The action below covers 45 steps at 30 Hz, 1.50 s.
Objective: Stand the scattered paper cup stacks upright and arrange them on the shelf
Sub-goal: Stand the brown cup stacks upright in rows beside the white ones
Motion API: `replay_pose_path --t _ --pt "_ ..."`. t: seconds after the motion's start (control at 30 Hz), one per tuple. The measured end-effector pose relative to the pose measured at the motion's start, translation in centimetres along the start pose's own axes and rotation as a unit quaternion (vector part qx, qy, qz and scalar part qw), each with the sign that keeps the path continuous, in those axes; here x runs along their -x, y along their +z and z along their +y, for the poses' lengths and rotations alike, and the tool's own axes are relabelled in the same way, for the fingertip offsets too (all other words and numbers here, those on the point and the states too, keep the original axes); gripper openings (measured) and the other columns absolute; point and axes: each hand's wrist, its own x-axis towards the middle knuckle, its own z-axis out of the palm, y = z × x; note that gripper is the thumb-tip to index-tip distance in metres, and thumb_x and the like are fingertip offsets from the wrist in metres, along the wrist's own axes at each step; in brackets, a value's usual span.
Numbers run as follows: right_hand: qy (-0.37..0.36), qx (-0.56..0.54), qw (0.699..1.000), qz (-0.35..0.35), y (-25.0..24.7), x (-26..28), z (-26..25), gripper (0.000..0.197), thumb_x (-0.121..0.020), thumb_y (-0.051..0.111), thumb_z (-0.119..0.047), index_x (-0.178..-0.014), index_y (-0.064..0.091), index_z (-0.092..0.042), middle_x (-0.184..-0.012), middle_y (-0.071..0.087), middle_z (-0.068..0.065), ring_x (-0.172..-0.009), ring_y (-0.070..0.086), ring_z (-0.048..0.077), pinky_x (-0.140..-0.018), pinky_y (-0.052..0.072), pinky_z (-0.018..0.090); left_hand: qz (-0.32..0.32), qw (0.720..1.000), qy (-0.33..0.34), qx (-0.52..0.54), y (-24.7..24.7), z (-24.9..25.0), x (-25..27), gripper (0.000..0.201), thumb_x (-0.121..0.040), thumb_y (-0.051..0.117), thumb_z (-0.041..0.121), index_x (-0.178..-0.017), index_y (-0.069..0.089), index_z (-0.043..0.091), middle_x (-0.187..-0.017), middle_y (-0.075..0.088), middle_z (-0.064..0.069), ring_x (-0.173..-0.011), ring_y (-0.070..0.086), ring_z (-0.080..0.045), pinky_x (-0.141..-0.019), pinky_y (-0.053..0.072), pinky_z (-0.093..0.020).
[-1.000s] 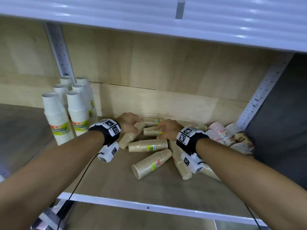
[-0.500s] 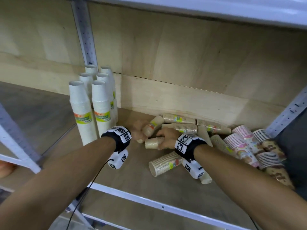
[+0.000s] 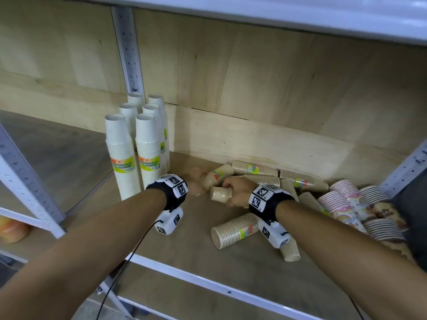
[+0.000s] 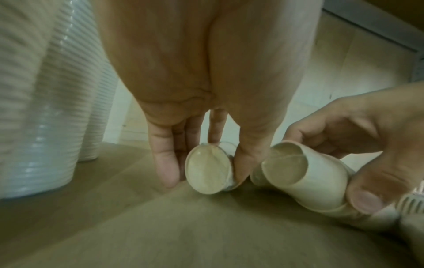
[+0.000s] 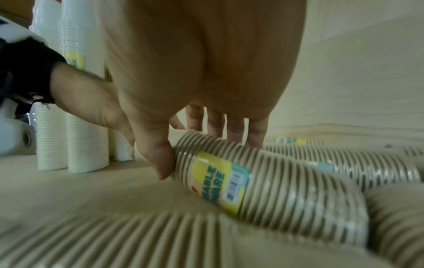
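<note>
Both hands lifting fallen brown cup stacks off the shelf (image 3: 161,255)
Left hand (image 3: 195,183) grasps one stack (image 3: 217,177), right hand (image 3: 238,191) another (image 3: 220,194); next, tip them upright at 3 o'clock of the white stacks (image 3: 136,144)

Pale plywood back panel (image 3: 265,88) behind shelf bay, horizontal seam across it. Brown wood-grain shelf board (image 3: 208,255), white metal front rail (image 3: 208,282). Perforated white uprights (image 3: 128,47) at bay corners (right one partly cut off). White upper shelf (image 3: 277,10) overhead.
</note>
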Motion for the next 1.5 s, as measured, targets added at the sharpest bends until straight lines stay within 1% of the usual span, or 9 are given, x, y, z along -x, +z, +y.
replay_pose_path --t 0.13,0.2,0.3,0.4,0.53,0.67,0.87,1.23,1.5 --pt "-0.01 -0.017 1.0 0.021 -2.2 0.5 -0.5 0.058 -0.071 0.077 -0.012 -0.125 0.057 -0.02 -0.108 0.062 0.002 -0.095 0.064 0.025 -0.069 0.05 0.03 0.049 0.999 -0.009 -0.001 -2.0 0.6 0.3 0.053 -0.078 0.074 0.016 -0.129 0.058 0.013 -0.12 0.062 -0.005 -0.106 0.06 -0.025 -0.089 0.053 -0.039" --pt "-0.014 -0.012 0.999 0.04 -3.5 0.9 -0.8 0.056 -0.072 0.076 -0.015 -0.124 0.054 -0.02 -0.107 0.057 -0.002 -0.097 0.06 0.023 -0.071 0.046 0.028 0.071 0.997 -0.007 -0.015 -2.8 0.9 0.3 0.053 -0.08 0.071 0.021 -0.131 0.056 0.017 -0.128 0.057 -0.003 -0.114 0.056 -0.025 -0.092 0.05 -0.037" --pt "-0.004 -0.024 0.997 0.069 -5.4 1.3 -1.2 0.039 -0.07 0.077 -0.02 -0.099 0.051 -0.021 -0.099 0.057 -0.002 -0.094 0.059 0.024 -0.071 0.044 0.028 0.104 0.994 -0.011 0.001 -4.2 1.7 0.2 0.047 -0.086 0.069 0.025 -0.13 0.054 0.02 -0.126 0.055 -0.004 -0.112 0.056 -0.024 -0.09 0.049 -0.034" --pt "0.004 -0.058 0.994 0.09 -6.4 1.0 -1.6 0.037 -0.068 0.079 -0.023 -0.094 0.054 -0.018 -0.097 0.062 0.001 -0.093 0.062 0.024 -0.073 0.05 0.032 0.134 0.991 0.003 0.031 -5.6 2.8 0.3 0.041 -0.088 0.069 0.022 -0.127 0.055 0.016 -0.122 0.061 -0.007 -0.107 0.06 -0.025 -0.091 0.052 -0.037" --pt "0.002 -0.076 0.99 0.122 -7.2 0.5 -2.2 0.031 -0.069 0.08 -0.026 -0.083 0.052 -0.023 -0.087 0.059 -0.003 -0.082 0.058 0.018 -0.058 0.04 0.024 0.159 0.985 0.02 0.058 -7.1 3.7 0.2 0.037 -0.087 0.07 0.018 -0.121 0.057 0.012 -0.122 0.063 -0.008 -0.107 0.061 -0.025 -0.091 0.054 -0.038" --pt "-0.004 -0.105 0.983 0.15 -7.4 -0.6 -2.8 0.034 -0.067 0.08 -0.027 -0.087 0.054 -0.022 -0.089 0.061 -0.002 -0.084 0.061 0.02 -0.063 0.045 0.027 0.181 0.981 0.015 0.067 -8.4 3.8 0.1 0.036 -0.088 0.07 0.015 -0.121 0.058 0.007 -0.123 0.064 -0.009 -0.108 0.062 -0.024 -0.087 0.054 -0.034" --pt "0.001 -0.136 0.975 0.173 -7.7 -3.0 -3.7 0.04 -0.067 0.08 -0.025 -0.095 0.053 -0.017 -0.092 0.063 0.003 -0.081 0.062 0.023 -0.056 0.042 0.026 0.216 0.976 -0.016 0.029 -9.2 3.7 -0.3 0.032 -0.087 0.067 0.015 -0.117 0.061 0.007 -0.118 0.065 -0.011 -0.106 0.063 -0.027 -0.087 0.055 -0.037" --pt "0.02 -0.1 0.984 0.144 -6.4 -7.0 -4.9 0.039 -0.071 0.078 -0.023 -0.096 0.048 -0.02 -0.099 0.056 0.002 -0.084 0.055 0.023 -0.049 0.031 0.023 0.198 0.98 -0.033 0.009 -7.9 2.0 -2.0 0.029 -0.089 0.059 0.006 -0.118 0.061 0.007 -0.118 0.065 -0.01 -0.107 0.062 -0.027 -0.09 0.054 -0.037" --pt "0.0 -0.105 0.982 0.157 -7.0 -7.0 -4.5 0.048 -0.071 0.073 -0.044 -0.108 0.056 -0.02 -0.103 0.061 0.001 -0.089 0.06 0.023 -0.065 0.042 0.028 0.235 0.967 -0.09 0.029 -8.3 1.8 -2.3 0.036 -0.087 0.063 0.03 -0.118 0.058 0.011 -0.118 0.059 -0.008 -0.105 0.059 -0.028 -0.081 0.051 -0.034"
